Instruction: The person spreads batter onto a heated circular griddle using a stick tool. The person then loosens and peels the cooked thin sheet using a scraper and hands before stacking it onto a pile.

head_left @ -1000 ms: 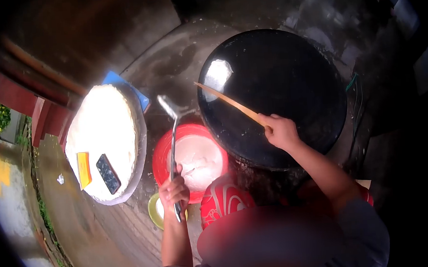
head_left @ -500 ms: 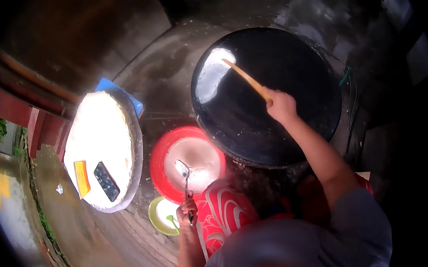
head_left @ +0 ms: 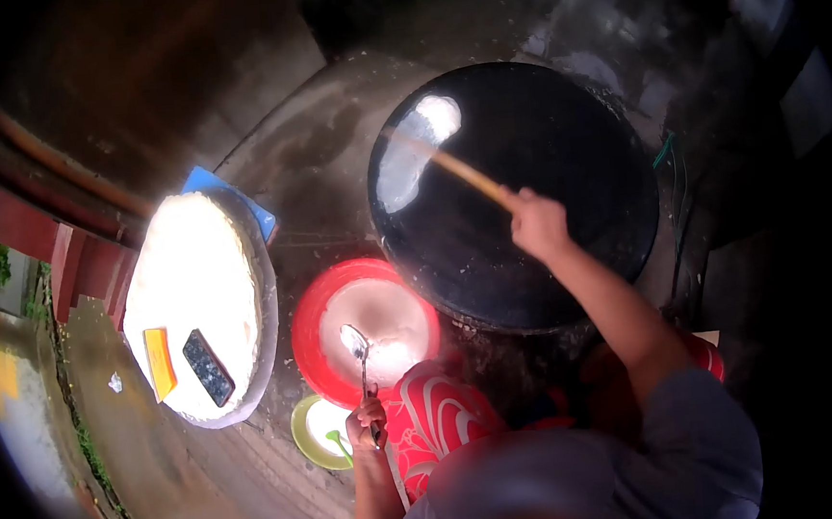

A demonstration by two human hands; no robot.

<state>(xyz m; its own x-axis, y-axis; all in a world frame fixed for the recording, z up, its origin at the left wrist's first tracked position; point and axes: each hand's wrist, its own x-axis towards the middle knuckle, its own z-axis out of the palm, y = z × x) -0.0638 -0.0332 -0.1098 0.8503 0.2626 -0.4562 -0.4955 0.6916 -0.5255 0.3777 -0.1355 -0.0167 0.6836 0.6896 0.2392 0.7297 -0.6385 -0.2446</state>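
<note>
My right hand (head_left: 540,224) is closed around a long wooden spatula (head_left: 473,175), whose blurred far end lies over the left part of a big round black griddle (head_left: 540,241). Around that end is a streak of white batter (head_left: 403,172), thicker and brighter at its upper tip. My left hand (head_left: 366,424) grips the handle of a metal ladle (head_left: 356,346). The ladle's whitish bowl is over a red basin (head_left: 310,330) of pale batter. Just left of that hand stands a green bowl (head_left: 303,436) with white contents and a green spoon (head_left: 337,441).
On the left, a round white-topped surface (head_left: 190,275) carries a dark phone (head_left: 208,367) and a yellow-orange object (head_left: 160,364). A blue flat item (head_left: 238,200) sticks out behind it. Green cord (head_left: 678,178) hangs along the griddle's right side.
The spatula's tip has swept left from the batter's thick upper end to the streak's outer side. My left hand and the ladle stay over the basin. The whole view has shifted slightly.
</note>
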